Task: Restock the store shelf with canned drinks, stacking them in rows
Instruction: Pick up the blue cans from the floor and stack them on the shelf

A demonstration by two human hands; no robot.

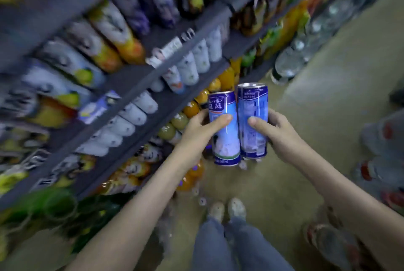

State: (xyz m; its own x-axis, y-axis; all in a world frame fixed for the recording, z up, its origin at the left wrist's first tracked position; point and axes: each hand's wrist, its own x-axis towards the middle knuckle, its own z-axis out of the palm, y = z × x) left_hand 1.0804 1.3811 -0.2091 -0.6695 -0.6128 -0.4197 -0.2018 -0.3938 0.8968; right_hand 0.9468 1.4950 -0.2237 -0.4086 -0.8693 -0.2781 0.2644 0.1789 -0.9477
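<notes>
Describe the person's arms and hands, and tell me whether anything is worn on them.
The left hand and right hand are bare: no gloves, no rings visible. The left forearm and right forearm show no sleeves, watch or bracelet.

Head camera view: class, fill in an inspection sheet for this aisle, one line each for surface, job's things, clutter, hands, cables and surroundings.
Surface: grey shelf, several tiers, packed with rows of drinks; labels too blurred to read.
Job's things: left can and right can, both blue, upright, side by side in front of the shelf, not yet placed.
Clutter: wrapped bottle packs stand on the floor at right.
Hands: left hand grips the left can; right hand grips the right can.
Cables: nothing seen.
Surroundings: beige floor; the person's shoes below.
</notes>
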